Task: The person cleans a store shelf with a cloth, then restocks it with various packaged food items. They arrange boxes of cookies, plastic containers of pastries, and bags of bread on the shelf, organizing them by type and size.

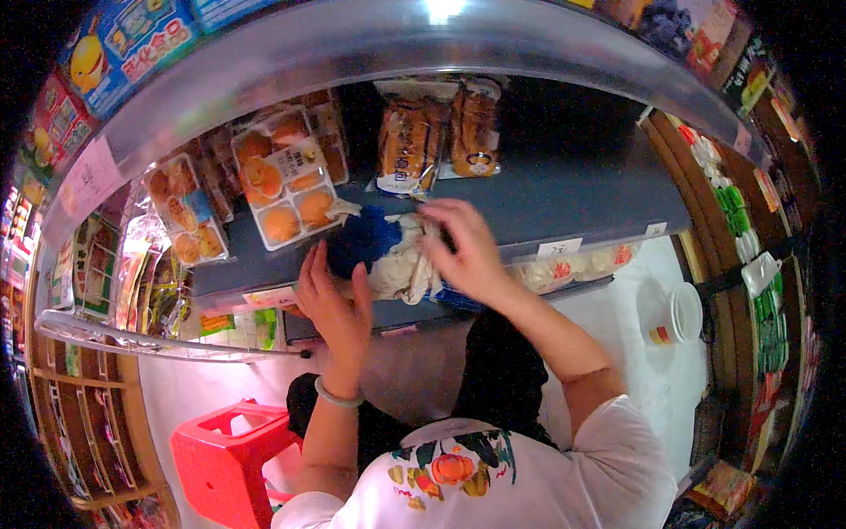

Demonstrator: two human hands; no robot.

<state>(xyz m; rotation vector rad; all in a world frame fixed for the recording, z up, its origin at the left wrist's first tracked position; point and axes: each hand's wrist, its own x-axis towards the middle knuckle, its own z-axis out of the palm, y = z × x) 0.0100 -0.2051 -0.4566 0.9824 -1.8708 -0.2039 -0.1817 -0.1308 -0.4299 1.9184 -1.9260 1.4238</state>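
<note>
A crumpled cloth [406,261], cream with a dark blue part, lies bunched across the front edge of a dark grey shelf [555,195]. My left hand [334,297] is at the blue side, thumb and fingers spread around it; how firmly it holds the cloth is unclear. At the cream side, my right hand [462,244] is blurred, with fingertips and thumb curled against the fabric's edge. Just behind the cloth stand a clear tray of round cakes [284,178] and a bagged loaf [410,142]. Another bagged loaf [476,129] is beside it.
More packed cakes [188,208] stand left, beside a wire rack of packets [149,284]. A clear curved shelf front [423,56] arches overhead. White bags [572,268] lie below. On the floor are a red plastic stool [218,463] and a white tub [684,311]. Stocked shelves [747,278] line the right.
</note>
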